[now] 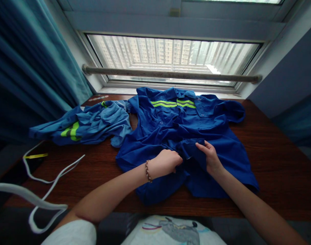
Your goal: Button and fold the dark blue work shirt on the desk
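Note:
A blue short-sleeved work shirt (229, 149) with a yellow-green and grey reflective band across the chest lies spread out, its collar toward the window. My left hand (167, 160), a braided bracelet at its wrist, is closed in a fist on the shirt's front near the middle. Between the thumb and fingers of my right hand (211, 156), a raised fold of the shirt's front is pinched. The cloth between both hands is lifted and creased. What lies inside the left fist is mostly hidden.
A crumpled lighter blue garment (101, 119) with reflective strips lies left of the shirt on the brown wooden table (280, 163). A white cable (50, 187) with a yellow tie (38, 156) loops at the left. Behind, a metal rail (170, 74) crosses the window; a blue curtain (43, 51) hangs left.

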The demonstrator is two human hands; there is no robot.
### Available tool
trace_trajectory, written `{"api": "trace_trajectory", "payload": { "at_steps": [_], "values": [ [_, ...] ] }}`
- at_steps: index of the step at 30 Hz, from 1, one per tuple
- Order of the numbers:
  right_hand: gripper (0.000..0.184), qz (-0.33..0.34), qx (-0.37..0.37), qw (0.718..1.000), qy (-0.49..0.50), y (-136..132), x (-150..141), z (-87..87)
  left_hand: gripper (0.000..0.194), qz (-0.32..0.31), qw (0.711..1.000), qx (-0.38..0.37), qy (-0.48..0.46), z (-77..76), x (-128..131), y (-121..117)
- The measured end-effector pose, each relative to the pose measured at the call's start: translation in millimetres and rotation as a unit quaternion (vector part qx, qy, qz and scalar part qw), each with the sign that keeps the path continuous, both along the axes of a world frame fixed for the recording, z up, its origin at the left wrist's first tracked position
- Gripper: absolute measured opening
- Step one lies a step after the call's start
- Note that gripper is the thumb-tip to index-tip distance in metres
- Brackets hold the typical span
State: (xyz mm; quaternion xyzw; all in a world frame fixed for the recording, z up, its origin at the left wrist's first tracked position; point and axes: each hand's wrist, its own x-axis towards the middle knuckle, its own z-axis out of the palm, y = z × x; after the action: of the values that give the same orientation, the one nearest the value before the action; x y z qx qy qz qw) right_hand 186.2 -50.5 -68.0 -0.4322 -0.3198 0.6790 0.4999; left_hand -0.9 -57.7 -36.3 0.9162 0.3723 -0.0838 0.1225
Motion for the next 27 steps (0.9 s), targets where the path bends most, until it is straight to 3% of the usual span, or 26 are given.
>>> {"api": "trace_trajectory", "payload": {
  "at_steps": [4, 8, 10, 12, 16, 18, 22, 27],
  "values": [
    [0.022, 0.002, 0.001, 1.000, 0.000, 0, 0, 0.5, 0.013, -0.010, 1.000, -0.020, -0.007, -8.1, -1, 2],
    [0.019, 0.005, 0.028, 0.999, -0.018, -2, -1, 2.0, 0.002, -0.004, 0.997, -0.021, -0.069, 5.4, -5, 1],
    [0.017, 0.000, 0.066, 0.997, -0.039, -4, -1, 1.7, 0.003, 0.026, 0.988, -0.062, -0.137, 15.6, -6, -1],
    [0.016, 0.004, 0.104, 0.993, -0.060, -6, -2, 0.7, 0.006, 0.070, 0.960, -0.146, -0.230, 23.8, -5, -3],
    [0.008, 0.061, 0.129, 0.986, -0.082, -13, -2, -1.7, 0.012, 0.159, 0.859, -0.296, -0.386, 26.2, -1, -7],
    [0.008, 0.091, 0.133, 0.983, -0.088, -15, -2, -2.0, 0.014, 0.198, 0.824, -0.320, -0.424, 21.9, 0, -6],
    [0.011, 0.121, 0.143, 0.979, -0.085, -15, -1, 0.2, 0.015, 0.250, 0.779, -0.336, -0.466, 15.1, 2, -3],
    [0.015, 0.127, 0.130, 0.978, -0.100, -14, 0, 3.2, 0.016, 0.286, 0.727, -0.371, -0.502, 18.2, 3, 0]
  ]
}}
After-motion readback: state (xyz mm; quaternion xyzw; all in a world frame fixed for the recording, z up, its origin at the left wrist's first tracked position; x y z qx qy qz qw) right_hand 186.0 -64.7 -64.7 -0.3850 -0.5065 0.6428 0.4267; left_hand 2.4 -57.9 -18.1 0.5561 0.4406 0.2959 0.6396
